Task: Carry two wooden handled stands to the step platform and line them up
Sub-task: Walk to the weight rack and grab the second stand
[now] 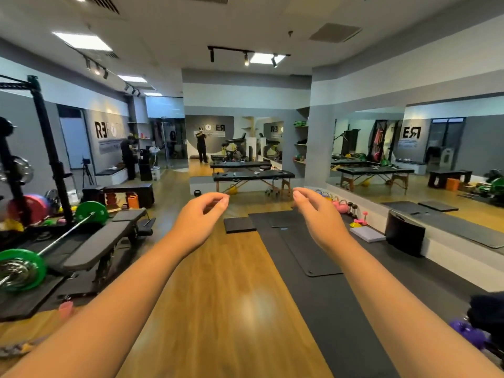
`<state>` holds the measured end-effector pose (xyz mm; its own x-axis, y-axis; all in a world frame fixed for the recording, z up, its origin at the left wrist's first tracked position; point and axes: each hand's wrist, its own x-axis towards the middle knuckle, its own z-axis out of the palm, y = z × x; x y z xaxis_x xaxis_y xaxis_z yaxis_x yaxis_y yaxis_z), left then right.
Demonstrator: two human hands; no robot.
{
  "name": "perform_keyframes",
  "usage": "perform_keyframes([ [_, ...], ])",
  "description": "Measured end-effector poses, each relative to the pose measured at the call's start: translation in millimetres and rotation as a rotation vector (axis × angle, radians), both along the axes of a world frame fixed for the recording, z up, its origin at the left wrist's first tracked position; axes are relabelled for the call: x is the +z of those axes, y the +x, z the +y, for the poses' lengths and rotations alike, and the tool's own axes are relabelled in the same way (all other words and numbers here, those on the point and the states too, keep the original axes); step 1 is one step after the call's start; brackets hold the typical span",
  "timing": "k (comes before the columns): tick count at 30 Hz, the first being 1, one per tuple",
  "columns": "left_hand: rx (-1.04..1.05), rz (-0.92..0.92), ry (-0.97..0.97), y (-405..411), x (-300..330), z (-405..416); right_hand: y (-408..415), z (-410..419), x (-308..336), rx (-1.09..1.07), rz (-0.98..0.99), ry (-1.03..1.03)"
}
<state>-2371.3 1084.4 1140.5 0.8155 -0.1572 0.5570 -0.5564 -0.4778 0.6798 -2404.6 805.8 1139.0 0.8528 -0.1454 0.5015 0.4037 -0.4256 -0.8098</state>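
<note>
Fingers (218, 201) loosely curled, both empty: left hand (200, 214) centre frame, right hand (316, 214) just right of it. Wooden handled stands not identifiable in view. Advise locating them before reaching, one per hand

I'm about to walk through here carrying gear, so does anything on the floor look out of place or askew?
Mostly tidy. One small black foam pad lies apart on the wooden floor, left of the long black mats, slightly skewed to them. Both hands, left hand and right hand, are empty.
</note>
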Motion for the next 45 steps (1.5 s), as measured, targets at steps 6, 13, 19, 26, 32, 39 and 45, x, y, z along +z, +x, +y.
perform_keyframes([
  [6,0.047,0.007,-0.029,149.7,-4.8,-19.4,162.9,-6.1,-6.2,0.075,-0.031,-0.033],
  [13,0.115,0.007,-0.059,318.2,25.6,-43.6,355.0,-14.7,21.3,0.184,-0.059,-0.042],
  [19,0.161,-0.037,-0.067,439.9,30.4,-32.4,486.1,-23.6,18.2,0.225,-0.076,-0.039],
  [26,0.081,-0.070,-0.037,600.0,10.0,-27.9,639.8,-17.1,0.4,0.276,-0.128,-0.085],
  [32,0.083,-0.093,0.035,759.5,22.3,-18.6,784.8,-13.1,20.9,0.240,-0.156,-0.130],
  [39,0.131,-0.302,0.534,922.1,8.7,-38.1,946.1,-36.3,4.8,0.082,-0.206,-0.460],
  [45,0.192,-0.248,0.550,1062.9,-22.5,-52.9,1101.3,-70.0,-32.9,0.044,-0.227,-0.582],
])
